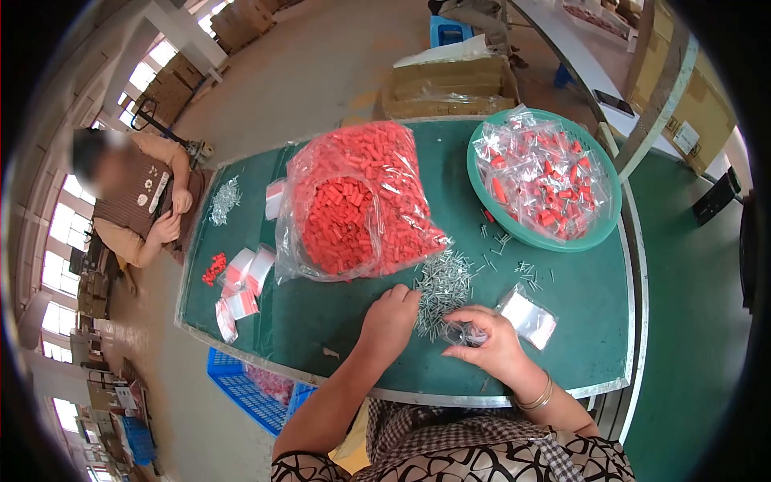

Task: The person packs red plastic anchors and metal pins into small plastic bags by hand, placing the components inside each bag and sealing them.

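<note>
My left hand (391,324) rests at the left edge of a loose pile of metal screws (446,283), its fingers curled together and their tips hidden. Whether it pinches any screws I cannot make out. My right hand (496,347) is closed round a small clear plastic bag (464,333) just below the pile. Beyond my hands lies a big clear sack, its mouth open, full of red plastic plugs (341,217). To the right of my right hand lies a stack of flat clear bags (527,316).
A green basket (475,193) of filled bags stands at the back right. Loose screws (528,275) lie below it. More empty bags (245,277), red plugs (214,268) and screws (226,201) lie at left, near another person (140,193). A blue crate (241,387) sits below the edge.
</note>
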